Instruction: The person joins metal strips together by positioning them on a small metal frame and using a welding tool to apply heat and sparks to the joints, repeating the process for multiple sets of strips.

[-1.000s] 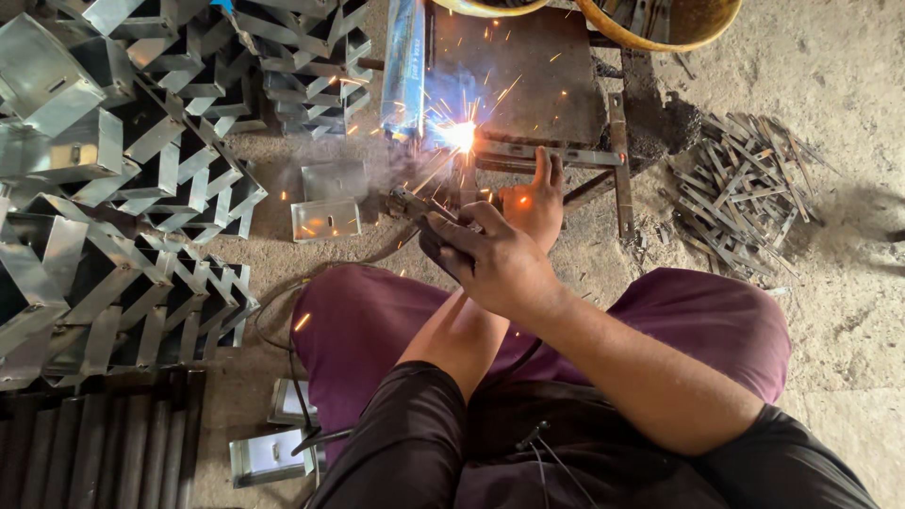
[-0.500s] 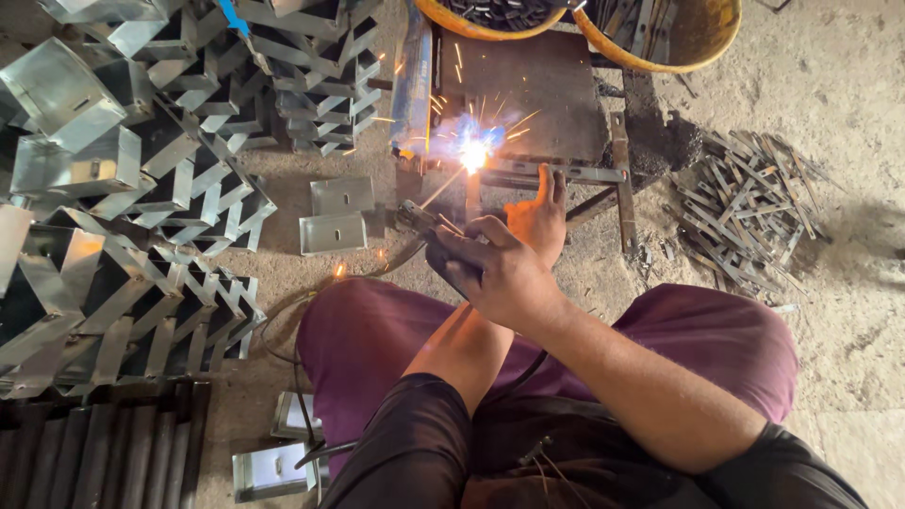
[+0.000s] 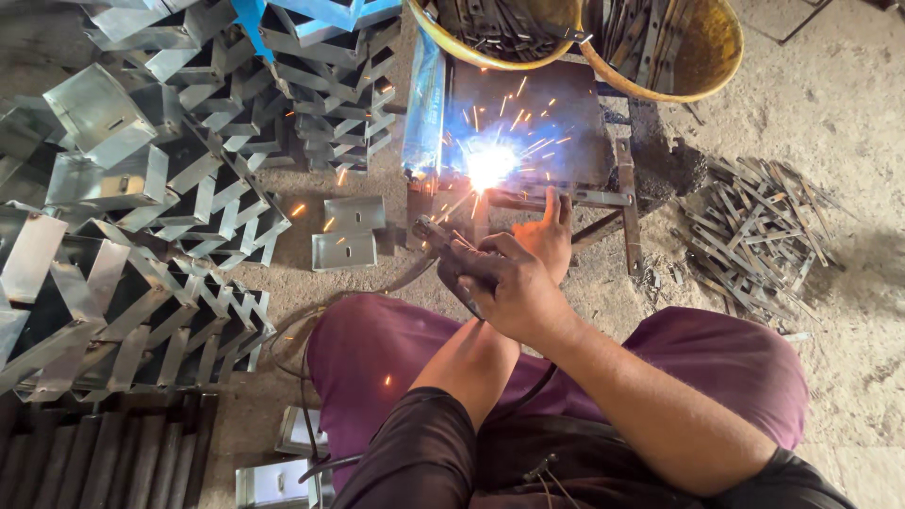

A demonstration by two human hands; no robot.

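Note:
My right hand (image 3: 514,287) is shut on a welding electrode holder (image 3: 436,234), whose rod points up to a bright white arc (image 3: 490,165) throwing sparks. The arc burns at the front edge of a dark metal plate (image 3: 575,123) on a small steel stand. My left hand (image 3: 554,231) lies just behind the right one, mostly covered by it, with its fingers stretched up toward the stand's front bar. My left forearm crosses under the right. I sit with purple trousers (image 3: 377,358) under both arms.
Stacks of folded sheet-metal boxes (image 3: 141,236) fill the left side. Two flat metal pieces (image 3: 347,231) lie on the ground near the stand. Yellow basins (image 3: 712,66) holding metal strips sit behind the plate. A heap of strips (image 3: 754,236) lies at right. A cable (image 3: 302,377) runs by my leg.
The arc keeps burning at the same spot on the plate's edge and throws more sparks. Both hands hold nearly the same position; the view has shifted slightly.

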